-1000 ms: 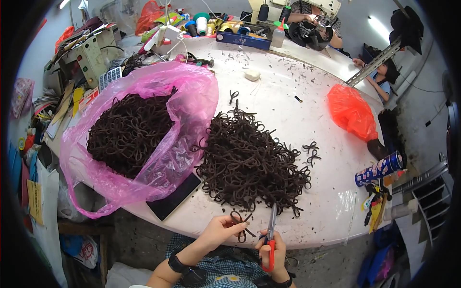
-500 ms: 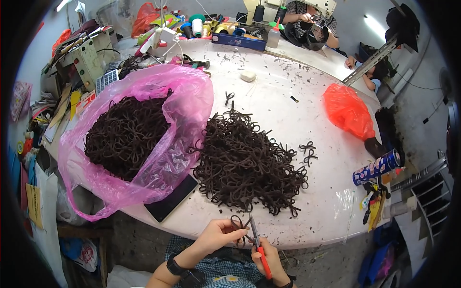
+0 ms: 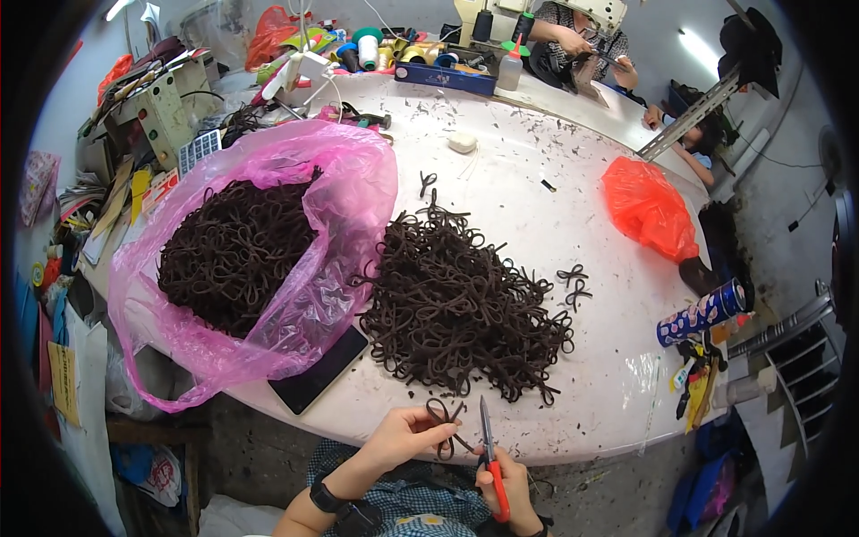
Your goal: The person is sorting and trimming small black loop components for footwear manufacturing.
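Observation:
My left hand pinches a dark brown cord bow between thumb and fingertips, just off the table's near edge. One tail of the bow points toward my right hand, which is wrapped round a pair of scissors with red handles. Their blades point away from me, beside the bow and apart from its loops. Directly beyond both hands a broad heap of similar brown bows covers the middle of the table. More of them fill an open pink plastic bag to the left.
A dark phone lies by the bag at the table edge. Red plastic bag and blue patterned can stand at the right. A blue tray of thread spools is at the back, where a co-worker's hands handle something dark.
The scissors have shifted right, away from the bow, and stand more upright. My left hand keeps the bow, nearly in place. At the back, the co-worker's hands have moved apart.

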A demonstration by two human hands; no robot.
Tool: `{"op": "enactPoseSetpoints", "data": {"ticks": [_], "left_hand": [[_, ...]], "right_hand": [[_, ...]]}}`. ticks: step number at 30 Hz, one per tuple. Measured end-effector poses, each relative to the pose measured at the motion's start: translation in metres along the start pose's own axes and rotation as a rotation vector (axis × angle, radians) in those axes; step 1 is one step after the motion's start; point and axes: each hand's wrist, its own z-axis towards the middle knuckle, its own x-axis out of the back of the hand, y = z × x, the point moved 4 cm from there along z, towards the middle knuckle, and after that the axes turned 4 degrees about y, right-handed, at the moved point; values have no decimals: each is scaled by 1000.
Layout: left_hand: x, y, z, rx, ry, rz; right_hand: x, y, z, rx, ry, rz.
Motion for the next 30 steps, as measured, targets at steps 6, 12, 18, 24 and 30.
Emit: {"op": "enactPoseSetpoints", "data": {"ticks": [6,12,18,24,30], "left_hand": [[14,13,2,-198,135,-31],[14,19,-1,-265,186,-5],[11,15,-1,-276,196,62],[13,12,1,-277,190,69],[42,65,-10,-553,387,204]], "right_hand": [[-2,16,-5,-78,-199,12],[-7,11,-9,-50,-210,79],[-8,3,-5,-2,-159,40],[0,9,-9,-96,-106,90],[27,22,12,106,135,-77]]}}
